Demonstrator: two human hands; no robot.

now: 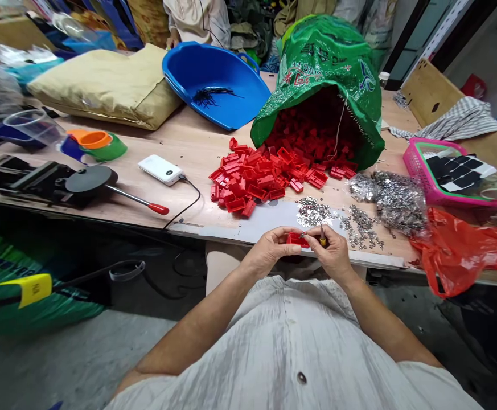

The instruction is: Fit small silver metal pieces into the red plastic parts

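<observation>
Wood-toned worktop (141, 196) is crowded; at its near edge the left hand (267, 250) grips a small red casing (296, 239), while the right hand (334, 256), closed on a yellow-handled tool (323, 241), meets that casing. Directly beyond the hands lie loose metal pieces (314, 210), then heaped red parts (252, 176) before a green sack (325, 62); a red plastic bag (461, 250) lies to their right, a white power bank (159, 169) to their left.

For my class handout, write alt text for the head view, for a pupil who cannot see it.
A person's left hand holds a small red part while the right hand grips a yellow-handled tool. On the table ahead, loose red parts spill from a green sack, near small metal pieces.
</observation>
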